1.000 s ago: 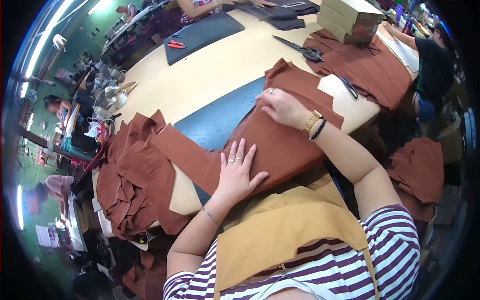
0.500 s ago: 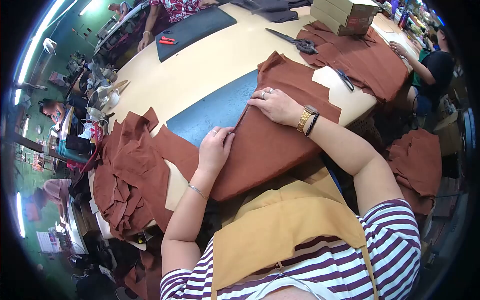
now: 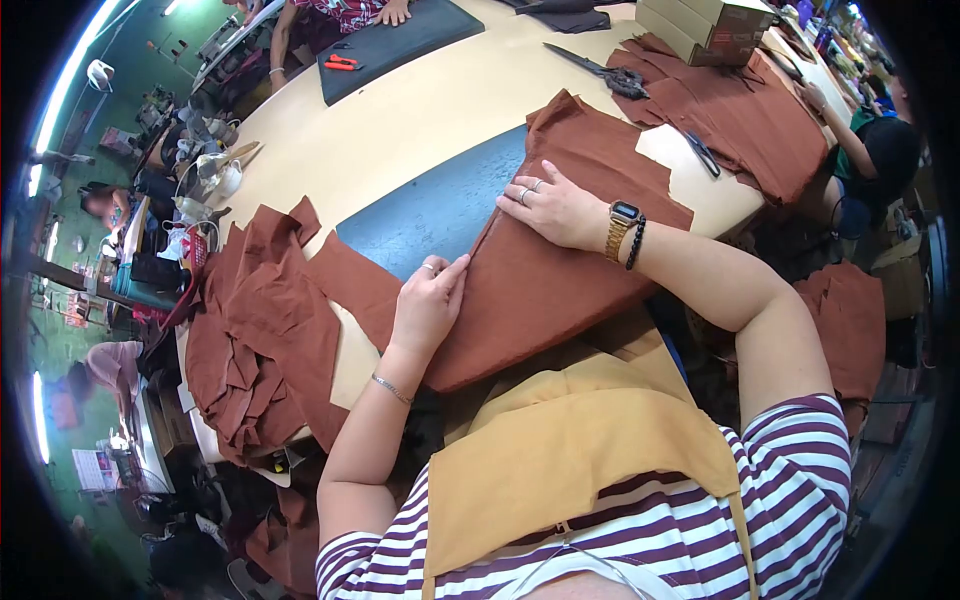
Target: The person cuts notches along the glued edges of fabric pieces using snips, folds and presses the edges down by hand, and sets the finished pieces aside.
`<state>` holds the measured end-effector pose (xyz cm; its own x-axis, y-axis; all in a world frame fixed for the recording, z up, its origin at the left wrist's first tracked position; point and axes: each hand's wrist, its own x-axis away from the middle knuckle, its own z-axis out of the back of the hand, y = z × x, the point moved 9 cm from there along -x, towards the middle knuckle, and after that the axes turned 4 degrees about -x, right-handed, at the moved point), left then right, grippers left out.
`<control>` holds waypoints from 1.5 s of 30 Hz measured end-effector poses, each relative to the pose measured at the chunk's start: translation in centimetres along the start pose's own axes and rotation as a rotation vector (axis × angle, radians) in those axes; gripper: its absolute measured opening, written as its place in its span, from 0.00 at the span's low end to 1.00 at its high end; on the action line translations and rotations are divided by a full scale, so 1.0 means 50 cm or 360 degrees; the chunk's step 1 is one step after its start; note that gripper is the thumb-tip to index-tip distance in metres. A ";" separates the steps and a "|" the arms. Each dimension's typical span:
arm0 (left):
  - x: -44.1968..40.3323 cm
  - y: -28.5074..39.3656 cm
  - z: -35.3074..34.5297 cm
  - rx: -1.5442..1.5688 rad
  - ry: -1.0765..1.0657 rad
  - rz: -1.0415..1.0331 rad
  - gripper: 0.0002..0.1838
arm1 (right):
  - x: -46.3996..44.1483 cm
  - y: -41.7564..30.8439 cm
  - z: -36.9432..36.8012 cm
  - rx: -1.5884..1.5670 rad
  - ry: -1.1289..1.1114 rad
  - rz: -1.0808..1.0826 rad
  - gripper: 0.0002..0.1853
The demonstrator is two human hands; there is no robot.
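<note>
Rust-brown cloth (image 3: 560,290) lies over a blue-grey board (image 3: 430,220) on the table, its long edge running diagonally between my hands. My left hand (image 3: 428,305) pinches that edge at its lower part. Further up the edge, my right hand (image 3: 555,208) lies on the cloth with its fingers apart and the palm down. A narrower rust-brown piece (image 3: 355,285) reaches left from beneath my left hand. Beside it sits a crumpled rust-brown pile (image 3: 260,345).
Large dark scissors (image 3: 605,75) and small black snips (image 3: 702,154) lie near another brown stack (image 3: 725,120). A cardboard box (image 3: 700,28) stands behind. A red cutter (image 3: 342,62) rests on a dark board (image 3: 395,45), touched by another person's hand (image 3: 392,12).
My left hand has gone from lying flat on the cloth to pinching its edge. My right hand has opened and now lies flatter. The narrow piece's lower part is now covered.
</note>
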<state>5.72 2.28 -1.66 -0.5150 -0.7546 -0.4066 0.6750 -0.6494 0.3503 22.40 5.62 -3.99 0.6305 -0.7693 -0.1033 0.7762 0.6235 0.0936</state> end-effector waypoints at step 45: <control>0.055 -0.062 0.057 -0.0186 -0.0258 0.0282 0.12 | 0.006 -0.162 0.060 -0.0550 0.0526 0.0072 0.20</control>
<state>0.68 1.96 -1.45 -0.4550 -0.8669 -0.2037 0.8136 -0.4977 0.3005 16.31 -0.08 -1.83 0.5890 -0.6897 -0.4212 0.6695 0.7084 -0.2236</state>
